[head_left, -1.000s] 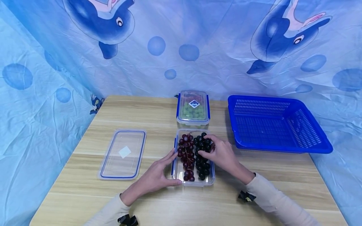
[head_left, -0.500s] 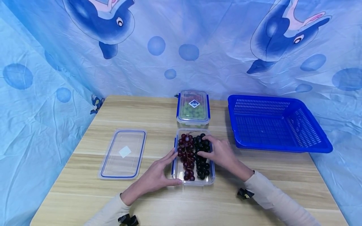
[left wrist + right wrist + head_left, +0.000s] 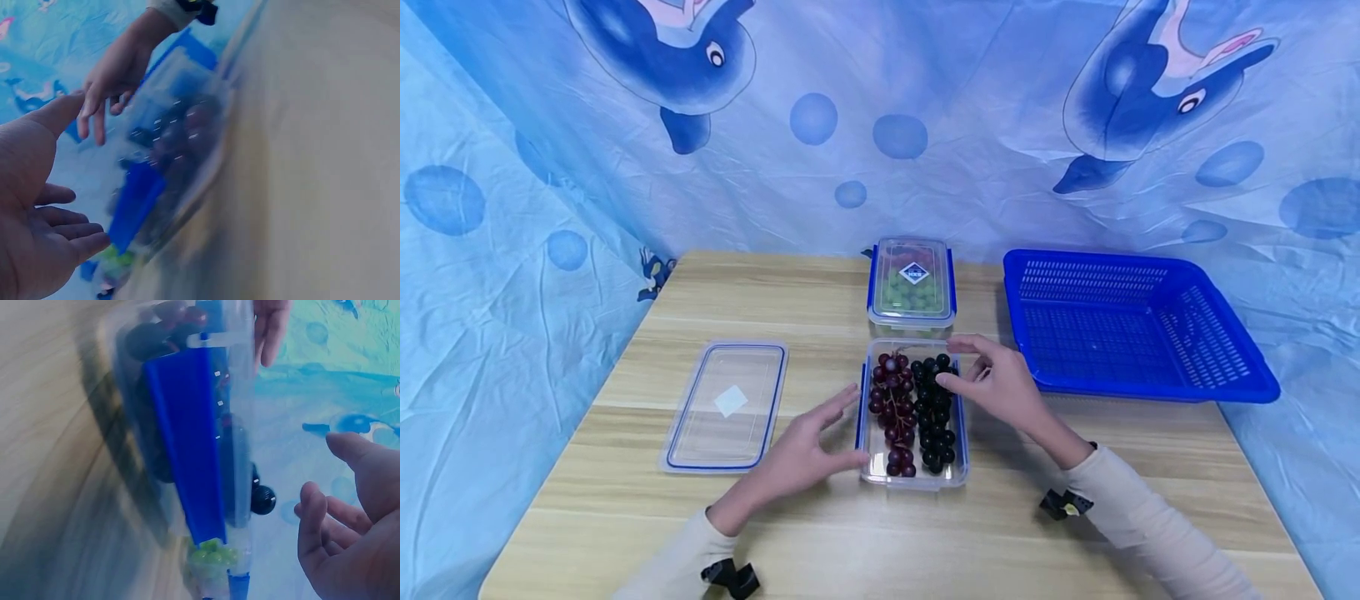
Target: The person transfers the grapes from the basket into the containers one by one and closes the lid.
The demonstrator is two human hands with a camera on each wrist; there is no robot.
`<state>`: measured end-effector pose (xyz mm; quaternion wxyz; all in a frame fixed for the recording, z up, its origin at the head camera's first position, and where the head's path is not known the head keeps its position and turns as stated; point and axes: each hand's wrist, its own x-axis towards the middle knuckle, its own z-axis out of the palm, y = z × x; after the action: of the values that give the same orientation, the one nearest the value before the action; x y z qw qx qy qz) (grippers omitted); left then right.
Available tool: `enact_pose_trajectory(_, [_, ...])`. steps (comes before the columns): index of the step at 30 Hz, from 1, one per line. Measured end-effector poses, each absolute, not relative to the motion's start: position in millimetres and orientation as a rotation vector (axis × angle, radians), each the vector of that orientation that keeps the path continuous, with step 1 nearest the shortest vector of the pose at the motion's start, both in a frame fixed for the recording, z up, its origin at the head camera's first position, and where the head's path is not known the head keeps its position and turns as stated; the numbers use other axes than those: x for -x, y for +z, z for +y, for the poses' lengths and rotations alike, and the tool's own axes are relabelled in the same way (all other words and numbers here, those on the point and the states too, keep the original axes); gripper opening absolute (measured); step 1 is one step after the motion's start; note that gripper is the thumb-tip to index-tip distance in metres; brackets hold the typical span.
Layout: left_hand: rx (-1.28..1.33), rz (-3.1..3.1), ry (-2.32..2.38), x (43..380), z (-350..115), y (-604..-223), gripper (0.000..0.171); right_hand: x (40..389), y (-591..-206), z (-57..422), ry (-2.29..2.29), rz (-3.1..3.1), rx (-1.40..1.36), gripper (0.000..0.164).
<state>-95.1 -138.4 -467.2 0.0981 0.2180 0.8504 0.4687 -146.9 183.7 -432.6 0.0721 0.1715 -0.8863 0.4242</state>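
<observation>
A clear plastic container with blue side clips stands without a lid at the middle of the table. Inside it lie a bunch of red grapes on the left and a bunch of black grapes on the right. My left hand is beside the container's left wall, thumb and fingers spread, holding nothing. Over the container's right edge, near the black grapes, my right hand hovers with its fingers apart and nothing between them. In the right wrist view a gap separates the right hand from the container.
Behind the container stands a lidded box with green grapes and something reddish inside. A clear lid with a blue seal lies at left on the wooden table. At right sits a blue plastic basket.
My right hand has let go of the black grapes and moved up and to the right. The left hand has come off the container's side and shifted slightly left.
</observation>
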Motion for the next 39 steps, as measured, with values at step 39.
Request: enact_pose_trajectory(39, [-0.095,2.691,0.984,138.4,-343.9,-438.5,0.073,145.9,-431.1,-1.3,2.854,-2.444,-0.163,0.058])
